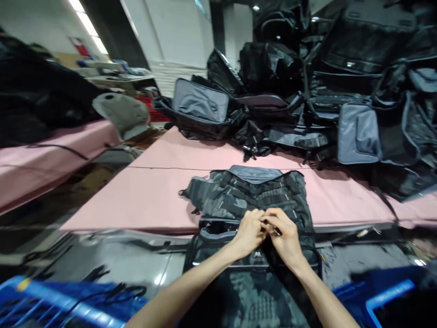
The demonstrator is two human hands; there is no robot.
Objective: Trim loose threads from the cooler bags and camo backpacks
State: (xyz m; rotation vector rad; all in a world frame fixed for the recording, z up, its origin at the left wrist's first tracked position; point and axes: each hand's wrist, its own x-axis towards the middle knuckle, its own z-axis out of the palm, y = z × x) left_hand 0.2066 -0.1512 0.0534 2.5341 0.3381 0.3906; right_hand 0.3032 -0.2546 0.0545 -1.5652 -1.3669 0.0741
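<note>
A dark camouflage backpack [259, 193] lies over the near edge of the pink table, its lower part hanging towards me. Both my hands meet over its middle, above a white logo. My left hand [251, 228] is closed, with its fingertips pressed against those of the other hand. My right hand [284, 232] pinches at the same spot, where a small dark piece shows between the fingers. What exactly the fingers grip is mostly hidden. An opened pocket [218, 230] with a grey lining lies just left of my left hand.
Several black and grey bags [280, 100] are piled along the back and right of the pink table [136, 196]. Blue plastic crates [68, 303] stand at the lower left and lower right. A grey chair [121, 111] is beyond the left edge, near another pink table [78, 143].
</note>
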